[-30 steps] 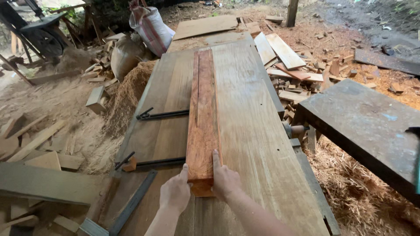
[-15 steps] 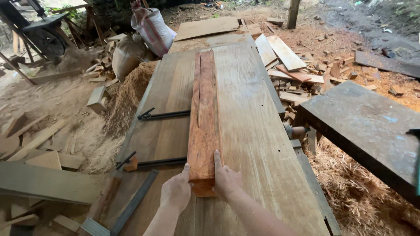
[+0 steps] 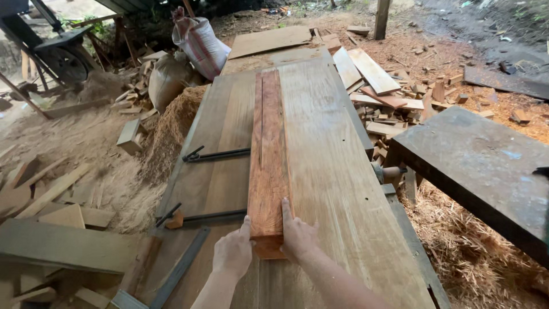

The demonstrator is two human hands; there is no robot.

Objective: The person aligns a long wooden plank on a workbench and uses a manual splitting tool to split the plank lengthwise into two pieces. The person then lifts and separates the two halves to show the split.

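A long reddish-brown plank (image 3: 267, 160) lies lengthwise on a wide wooden bench top (image 3: 331, 171), running away from me, with a split along its far half. My left hand (image 3: 233, 252) presses against the left side of the plank's near end. My right hand (image 3: 298, 234) grips the right side of that same end, thumb lying along the edge. Both hands clasp the plank between them.
Two dark metal bars (image 3: 216, 154) (image 3: 200, 218) lie across the bench's left part. A dark steel table (image 3: 480, 166) stands to the right. Sawdust heaps (image 3: 166, 137), offcuts, sacks (image 3: 200, 43) and loose boards (image 3: 372, 71) surround the bench.
The plank and both hands have stayed almost where they were; the view has shifted only slightly.
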